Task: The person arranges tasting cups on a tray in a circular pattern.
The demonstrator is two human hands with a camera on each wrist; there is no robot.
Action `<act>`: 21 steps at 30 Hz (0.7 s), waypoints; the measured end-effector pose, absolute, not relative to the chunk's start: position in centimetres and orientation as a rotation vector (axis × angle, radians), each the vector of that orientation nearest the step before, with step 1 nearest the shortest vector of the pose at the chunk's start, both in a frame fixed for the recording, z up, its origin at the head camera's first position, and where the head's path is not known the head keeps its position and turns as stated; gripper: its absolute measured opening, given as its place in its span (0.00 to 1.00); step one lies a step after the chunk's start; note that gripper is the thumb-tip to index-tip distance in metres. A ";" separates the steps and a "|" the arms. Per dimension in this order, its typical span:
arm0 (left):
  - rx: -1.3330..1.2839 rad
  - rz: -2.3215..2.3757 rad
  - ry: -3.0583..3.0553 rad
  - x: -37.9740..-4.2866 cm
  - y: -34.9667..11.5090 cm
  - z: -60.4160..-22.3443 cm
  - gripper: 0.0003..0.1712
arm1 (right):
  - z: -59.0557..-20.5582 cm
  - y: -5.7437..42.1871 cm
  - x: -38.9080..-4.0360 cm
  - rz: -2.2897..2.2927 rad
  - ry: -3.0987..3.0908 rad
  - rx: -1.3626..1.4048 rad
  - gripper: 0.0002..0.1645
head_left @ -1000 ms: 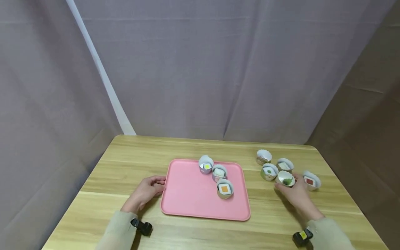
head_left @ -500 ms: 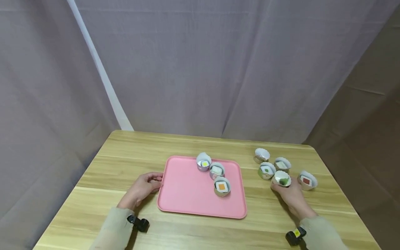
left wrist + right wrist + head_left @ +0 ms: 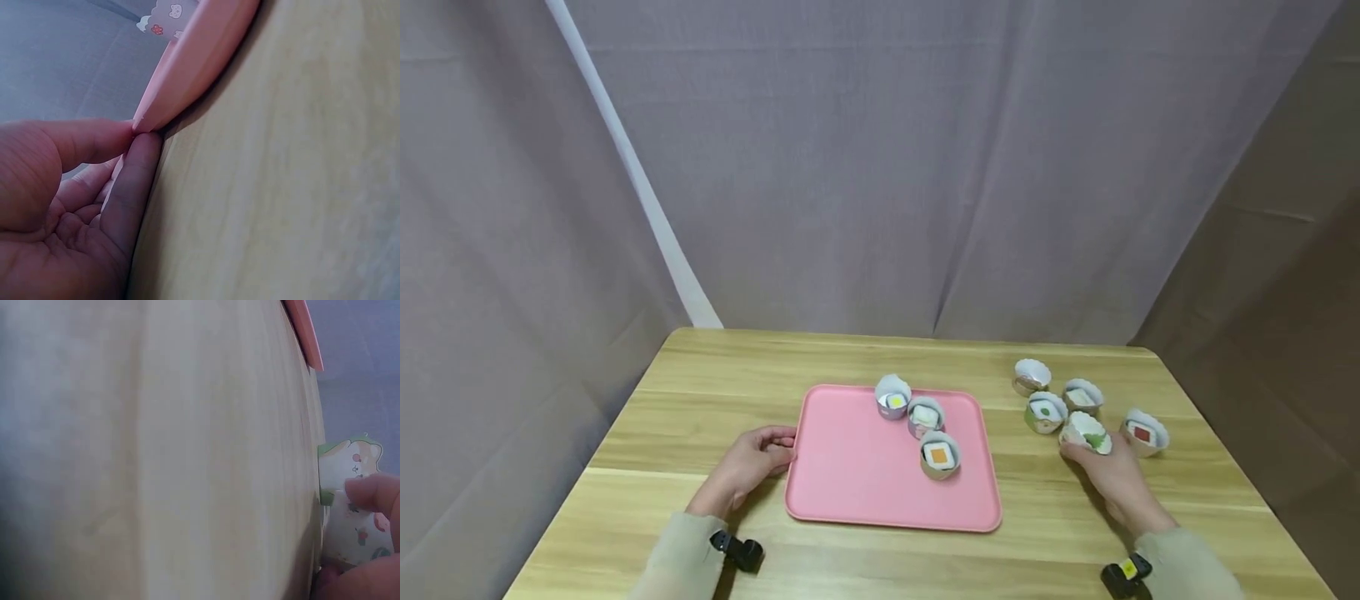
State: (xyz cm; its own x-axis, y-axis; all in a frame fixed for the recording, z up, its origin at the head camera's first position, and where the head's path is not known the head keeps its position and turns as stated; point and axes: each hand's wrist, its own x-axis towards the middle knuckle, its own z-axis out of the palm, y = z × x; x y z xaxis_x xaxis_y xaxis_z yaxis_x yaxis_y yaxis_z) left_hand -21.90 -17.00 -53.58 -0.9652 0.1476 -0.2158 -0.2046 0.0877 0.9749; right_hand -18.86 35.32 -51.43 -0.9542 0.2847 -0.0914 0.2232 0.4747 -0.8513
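Left hand (image 3: 743, 467) pinches pink tray (image 3: 854, 467) at left rim, between thumb and finger. Right of tray, right hand (image 3: 1114, 475) grips tilted scalloped paper cup (image 3: 1081, 428), green patch inside; whether it clears wooden table (image 3: 1045, 550), cannot tell. Work looks under half done: three other cups (image 3: 940, 471) stand on tray, four more cups (image 3: 1046, 423) stand right of tray.
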 end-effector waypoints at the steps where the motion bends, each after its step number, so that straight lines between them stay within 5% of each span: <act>1: -0.054 1.962 2.113 -21.9 -16.9 -53.6 0.21 | -51.3 35.4 -18.8 1.537 -2.621 -0.467 0.43; 6: -0.031 1.968 2.118 -22.2 -16.4 -53.5 0.20 | -50.6 35.6 -18.2 1.598 -2.533 -0.497 0.47; 13: -0.038 1.980 2.125 -22.1 -16.6 -53.5 0.20 | -48.6 32.9 -17.5 1.436 -2.596 -0.250 0.37; 21: -0.040 1.970 2.119 -21.8 -16.8 -53.6 0.20 | -47.3 28.3 -16.2 1.358 -2.736 -0.081 0.44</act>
State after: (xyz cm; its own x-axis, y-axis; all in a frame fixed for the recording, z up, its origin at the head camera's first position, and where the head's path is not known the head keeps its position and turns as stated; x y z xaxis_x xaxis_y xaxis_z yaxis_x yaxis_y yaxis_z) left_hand -21.75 -16.82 -53.63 -0.9690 0.1470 -0.1984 -0.1871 0.0871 0.9785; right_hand -16.18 28.27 -47.32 -0.9949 0.0856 0.0540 0.0088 0.6044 -0.7966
